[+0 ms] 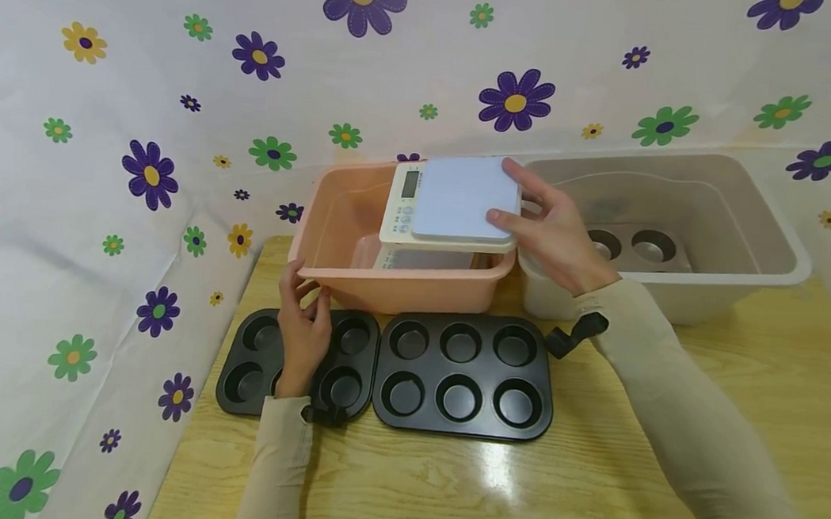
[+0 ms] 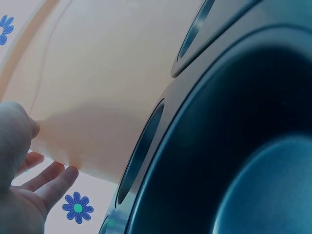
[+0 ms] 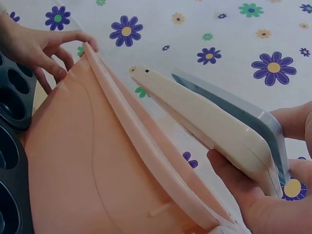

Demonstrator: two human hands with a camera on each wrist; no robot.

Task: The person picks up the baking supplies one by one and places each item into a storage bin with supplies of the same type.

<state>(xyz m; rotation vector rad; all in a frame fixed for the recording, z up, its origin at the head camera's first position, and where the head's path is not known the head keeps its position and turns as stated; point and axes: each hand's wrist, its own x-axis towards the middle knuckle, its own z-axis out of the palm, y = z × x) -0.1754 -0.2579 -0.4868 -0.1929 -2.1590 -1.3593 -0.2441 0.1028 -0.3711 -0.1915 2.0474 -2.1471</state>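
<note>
A white kitchen scale with a small display and buttons is held tilted above the pink bin. My right hand grips the scale by its right edge, thumb on the top plate and fingers beneath. In the right wrist view the scale is seen from its side, apart from the bin's rim. My left hand holds the bin's front left corner, with fingers and thumb on either side of it, as the right wrist view shows. Inside the bin lies another pale, scale-like thing, partly hidden under the held scale.
Two dark muffin pans lie side by side in front of the bin; my left arm partly covers the left pan. A beige bin at the right contains a muffin pan. Flowered sheeting hangs behind the wooden table.
</note>
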